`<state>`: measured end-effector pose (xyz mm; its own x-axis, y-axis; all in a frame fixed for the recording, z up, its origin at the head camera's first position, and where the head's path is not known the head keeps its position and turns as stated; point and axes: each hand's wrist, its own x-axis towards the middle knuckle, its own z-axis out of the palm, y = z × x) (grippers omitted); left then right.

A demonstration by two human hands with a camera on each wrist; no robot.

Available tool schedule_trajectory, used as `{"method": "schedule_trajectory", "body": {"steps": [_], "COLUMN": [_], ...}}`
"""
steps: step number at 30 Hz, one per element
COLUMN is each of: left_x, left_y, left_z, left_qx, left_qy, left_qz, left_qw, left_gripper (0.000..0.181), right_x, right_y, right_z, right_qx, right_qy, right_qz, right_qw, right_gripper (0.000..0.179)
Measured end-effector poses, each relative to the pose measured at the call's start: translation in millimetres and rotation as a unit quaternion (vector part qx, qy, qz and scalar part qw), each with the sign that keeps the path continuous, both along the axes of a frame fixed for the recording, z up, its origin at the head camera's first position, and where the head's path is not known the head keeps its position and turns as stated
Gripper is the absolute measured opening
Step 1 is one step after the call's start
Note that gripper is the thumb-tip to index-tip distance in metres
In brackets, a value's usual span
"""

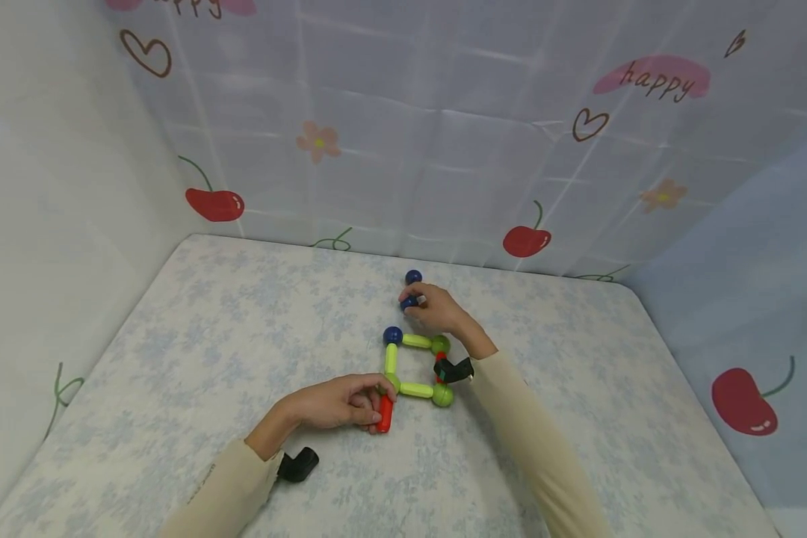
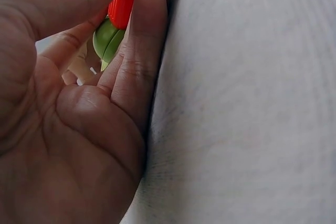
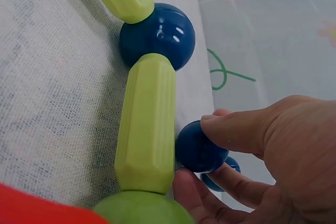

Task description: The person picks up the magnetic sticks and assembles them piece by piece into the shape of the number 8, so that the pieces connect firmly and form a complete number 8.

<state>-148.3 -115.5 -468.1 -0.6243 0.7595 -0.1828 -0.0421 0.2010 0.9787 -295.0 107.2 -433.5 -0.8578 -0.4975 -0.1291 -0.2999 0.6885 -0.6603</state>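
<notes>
the person's left hand is curled, its thumb and fingers pinching a red stick that points back toward the person from a green ball at the near left corner of a four-sided frame. that frame lies flat on the table, with a blue ball at its far left corner, and another green ball at each of the two right corners. yellow-green sticks make its left, far and near sides; a second red stick, partly hidden behind a black device at the right wrist, makes the right side.

the right hand, beyond the frame, is partly closed, with a loose blue ball held between thumb and fingers. a further blue ball sits on the table just past those fingertips, near the back edge.

both arms wear cream sleeves. behind the table hangs a pale curtain printed with cherries, hearts and flowers.
</notes>
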Motion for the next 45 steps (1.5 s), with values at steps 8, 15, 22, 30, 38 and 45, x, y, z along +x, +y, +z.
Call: {"method": "schedule_trajectory", "body": {"steps": [8, 15, 22, 30, 38, 45], "left_x": [-0.3, 1.6, 1.5, -0.9, -0.3, -0.7], "left_y": [0.3, 0.8, -0.1, 0.3, -0.3, -0.1], "left_z": [0.0, 1.4, 0.5, -3.5, -3.2, -2.4], "left_qx": [-0.010, -0.010, -0.002, 0.003, 0.006, 0.011], "left_qy": [0.006, 0.006, -0.008, -0.002, -0.003, -0.013], "left_qz": [0.001, 0.006, 0.014, 0.010, 0.007, 0.010], "left_qw": [0.9999, 0.9999, 0.9999, 0.9999, 1.0000, 0.9998], "left_gripper": [0.033, 0.034, 0.034, 0.034, 0.035, 0.035], "right_x": [7.0, 20.9, 41.1, 69.2, 94.6, 115.1], "right_y": [7, 15, 20, 32, 35, 31], "right_z": [0.3, 1.3, 9.0, 17.5, 9.5, 12.6], "right_qx": [-0.017, -0.064, -0.112, -0.132, -0.160, -0.124], "right_qy": [0.000, 0.075, 0.083, 0.058, 0.059, 0.015], "right_qz": [0.001, 0.036, 0.061, 0.125, 0.203, 0.228], "right_qw": [0.9999, 0.9945, 0.9883, 0.9816, 0.9642, 0.9657], "right_gripper": [0.010, 0.019, 0.025, 0.027, 0.019, 0.026]}}
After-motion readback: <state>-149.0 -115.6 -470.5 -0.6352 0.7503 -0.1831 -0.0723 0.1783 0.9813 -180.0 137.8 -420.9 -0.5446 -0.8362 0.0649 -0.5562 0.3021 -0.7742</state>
